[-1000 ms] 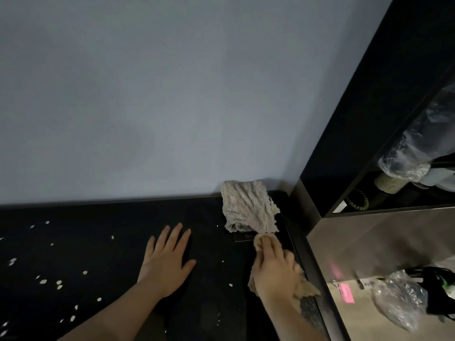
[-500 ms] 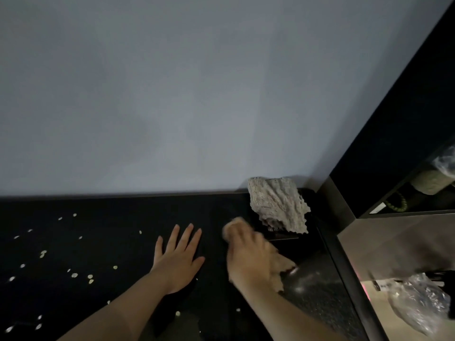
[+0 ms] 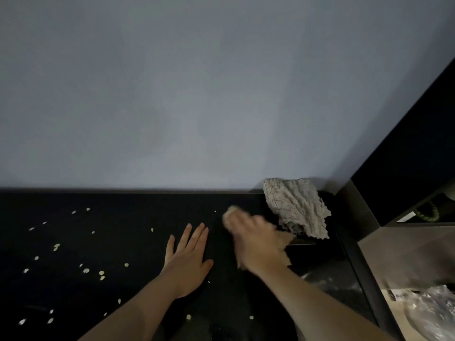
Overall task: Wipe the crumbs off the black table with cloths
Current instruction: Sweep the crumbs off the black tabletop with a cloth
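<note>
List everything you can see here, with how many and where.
table: one, black, across the bottom.
crumbs: many, pale, scattered mostly on the table's left.
big cloth: one, grey, crumpled at the back right corner.
small cloth: one, beige, under the right hand.
wall: one, grey, behind the table.
shelf: one, dark, at right.
beads: one string, green, on the shelf.
plastic bag: one, clear, lower right.
left hand: one, flat on the table.
right hand: one, blurred, on the small cloth.

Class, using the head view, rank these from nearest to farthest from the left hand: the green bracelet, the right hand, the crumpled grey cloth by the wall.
1. The right hand, just right of the left hand.
2. The grey cloth, farther back and to the right.
3. The green bracelet, at the far right.
</note>
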Action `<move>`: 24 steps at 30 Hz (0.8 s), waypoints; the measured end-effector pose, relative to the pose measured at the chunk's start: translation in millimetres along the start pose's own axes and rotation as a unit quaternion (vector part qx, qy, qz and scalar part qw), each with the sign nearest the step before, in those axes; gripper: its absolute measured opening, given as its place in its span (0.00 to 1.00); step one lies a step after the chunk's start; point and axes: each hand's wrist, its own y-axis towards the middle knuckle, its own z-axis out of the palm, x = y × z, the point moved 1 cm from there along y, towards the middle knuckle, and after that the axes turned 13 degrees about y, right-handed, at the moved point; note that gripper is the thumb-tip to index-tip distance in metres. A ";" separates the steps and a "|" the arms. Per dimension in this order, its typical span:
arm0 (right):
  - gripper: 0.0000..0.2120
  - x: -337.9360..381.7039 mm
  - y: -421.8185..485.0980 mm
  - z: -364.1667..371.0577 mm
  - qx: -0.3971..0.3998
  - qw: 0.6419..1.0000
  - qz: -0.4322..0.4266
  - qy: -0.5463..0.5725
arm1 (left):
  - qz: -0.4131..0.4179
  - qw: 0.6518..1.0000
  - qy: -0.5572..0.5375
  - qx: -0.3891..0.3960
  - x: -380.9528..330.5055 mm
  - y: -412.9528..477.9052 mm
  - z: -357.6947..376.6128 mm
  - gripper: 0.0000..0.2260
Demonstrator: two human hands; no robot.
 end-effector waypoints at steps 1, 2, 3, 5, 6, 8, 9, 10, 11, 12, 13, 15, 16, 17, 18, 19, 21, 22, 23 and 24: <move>0.26 -13.7 10.6 -4.3 -0.044 0.996 0.080 -0.012 | -0.003 1.000 -0.002 -0.006 -0.7 -0.7 1.2 0.32; 0.26 -22.2 21.9 -7.6 -0.080 0.983 0.167 -0.011 | -0.008 1.000 -0.003 -0.014 -1.7 -1.0 2.5 0.31; 0.25 -27.3 34.9 -7.3 -0.098 0.967 0.235 0.003 | -0.013 1.000 -0.003 -0.022 -2.3 -1.6 3.5 0.31; 0.23 -23.1 57.6 -9.3 -0.089 0.955 0.281 0.034 | -0.023 0.999 -0.007 -0.031 -2.8 -0.8 5.0 0.32; 0.22 -18.7 64.3 -7.7 -0.073 0.961 0.265 0.040 | -0.025 0.999 -0.010 -0.031 -2.7 -0.6 5.5 0.33; 0.20 -6.9 59.5 -4.8 -0.005 0.991 0.133 0.022 | -0.026 0.999 -0.012 -0.032 -1.6 0.3 6.3 0.33; 0.21 -0.7 46.5 -0.9 0.033 0.999 0.007 0.000 | -0.026 0.999 -0.014 -0.031 -1.1 0.8 6.3 0.33; 0.22 5.4 25.5 1.6 0.060 0.990 -0.126 -0.008 | -0.026 0.999 -0.018 -0.030 -0.8 1.2 6.2 0.33; 0.21 6.4 6.0 1.5 0.075 0.976 -0.204 0.008 | -0.026 0.999 -0.023 -0.030 -0.3 1.4 5.6 0.33; 0.20 -0.5 -2.7 -0.4 0.079 0.970 -0.228 0.021 | -0.026 0.999 -0.028 -0.029 -0.1 1.5 4.7 0.32; 0.20 -10.5 -1.5 -3.8 0.077 0.977 -0.200 0.015 | -0.026 0.999 -0.032 -0.026 -0.2 0.7 4.0 0.32; 0.20 -29.4 19.5 -7.9 0.031 0.999 -0.032 0.011 | -0.026 0.999 -0.035 -0.028 -0.6 0.5 2.8 0.32; 0.20 -35.0 33.6 -9.0 -0.008 0.997 0.070 0.038 | -0.027 0.998 -0.040 -0.029 -0.9 0.3 2.5 0.32; 0.20 -33.0 44.9 -9.6 -0.038 0.988 0.137 0.054 | -0.027 0.998 -0.049 -0.030 -0.8 0.4 2.1 0.32; 0.20 -24.3 50.5 -8.3 -0.049 0.983 0.163 0.062 | -0.029 0.997 -0.064 -0.030 -0.2 1.2 1.8 0.33; 0.20 -12.9 47.9 -1.6 -0.044 0.989 0.129 0.055 | -0.034 0.996 -0.081 -0.031 1.0 2.4 1.8 0.33; 0.19 7.9 17.4 8.4 0.006 0.998 -0.045 0.054 | -0.040 0.993 -0.107 -0.030 3.5 4.8 1.4 0.34; 0.19 11.1 -6.5 9.1 0.033 0.989 -0.137 0.052 | -0.040 0.992 -0.114 -0.027 3.7 5.4 1.2 0.34; 0.18 10.7 -28.8 3.6 0.069 0.977 -0.191 0.064 | -0.039 0.992 -0.113 -0.026 3.8 5.5 1.4 0.34; 0.18 -0.2 -39.4 1.0 0.088 0.969 -0.225 0.043 | -0.038 0.993 -0.106 -0.025 3.4 5.3 1.3 0.33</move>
